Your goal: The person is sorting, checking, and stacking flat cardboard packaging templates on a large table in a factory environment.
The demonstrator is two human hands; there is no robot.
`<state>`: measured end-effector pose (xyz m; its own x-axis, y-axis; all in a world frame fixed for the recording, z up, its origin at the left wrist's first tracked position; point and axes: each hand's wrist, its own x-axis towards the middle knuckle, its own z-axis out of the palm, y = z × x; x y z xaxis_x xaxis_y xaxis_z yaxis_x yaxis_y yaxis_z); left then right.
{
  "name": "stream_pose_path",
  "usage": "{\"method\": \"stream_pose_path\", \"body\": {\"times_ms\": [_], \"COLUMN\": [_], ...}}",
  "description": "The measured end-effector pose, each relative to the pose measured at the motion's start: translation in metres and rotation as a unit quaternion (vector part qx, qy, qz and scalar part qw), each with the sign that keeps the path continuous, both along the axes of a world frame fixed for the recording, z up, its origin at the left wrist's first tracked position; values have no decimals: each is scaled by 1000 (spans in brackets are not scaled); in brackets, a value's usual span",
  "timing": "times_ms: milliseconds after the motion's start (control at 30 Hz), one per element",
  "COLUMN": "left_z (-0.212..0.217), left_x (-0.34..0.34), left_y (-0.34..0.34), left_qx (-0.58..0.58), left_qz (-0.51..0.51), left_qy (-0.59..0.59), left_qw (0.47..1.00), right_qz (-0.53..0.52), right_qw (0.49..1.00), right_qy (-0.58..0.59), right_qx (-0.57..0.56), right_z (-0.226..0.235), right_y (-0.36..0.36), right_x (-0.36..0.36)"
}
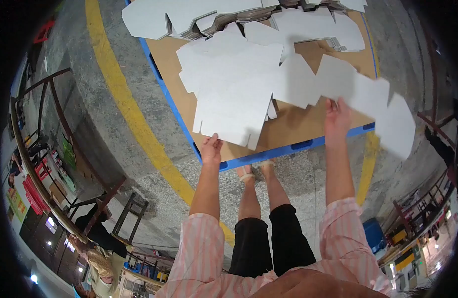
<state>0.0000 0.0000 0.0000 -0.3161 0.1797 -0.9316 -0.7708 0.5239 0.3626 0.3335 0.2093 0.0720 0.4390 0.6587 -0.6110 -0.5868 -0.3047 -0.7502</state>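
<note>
Both hands pinch one die-cut card sheet (288, 84) over the pallet (288, 149): left hand (211, 149) on its near corner, right hand (337, 118) on its near edge. The floppy sheet (right wing overhanging the pallet) could buckle and slip.

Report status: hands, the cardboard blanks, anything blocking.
Left hand and right hand each grip an edge of the grey die-cut cardboard blanks, held over the blue-edged pallet. More stacks behind. Nothing blocking.

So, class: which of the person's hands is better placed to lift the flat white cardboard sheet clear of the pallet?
Probably the right hand: its fingers already grip the white cardboard sheet, while the left hand only touches another sheet's lower edge.
</note>
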Motion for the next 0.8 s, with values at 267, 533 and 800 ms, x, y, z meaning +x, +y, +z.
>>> {"method": "stream_pose_path", "body": {"times_ms": [267,533,800], "left_z": [-15,-12,-14], "left_x": [56,53,3], "left_y": [27,11,28], "left_qx": [97,107,-40], "left_qz": [29,114,-172], "left_qy": [-104,-82,121], "left_qw": [989,984,977], "right_qz": [47,111,399], "right_qw": [995,992,890], "right_qy": [-38,30,-164], "right_qx": [79,44,-144], "right_z": [-46,-60,-118], "right_y": [84,128,55], "right_x": [37,-8,-45]}}
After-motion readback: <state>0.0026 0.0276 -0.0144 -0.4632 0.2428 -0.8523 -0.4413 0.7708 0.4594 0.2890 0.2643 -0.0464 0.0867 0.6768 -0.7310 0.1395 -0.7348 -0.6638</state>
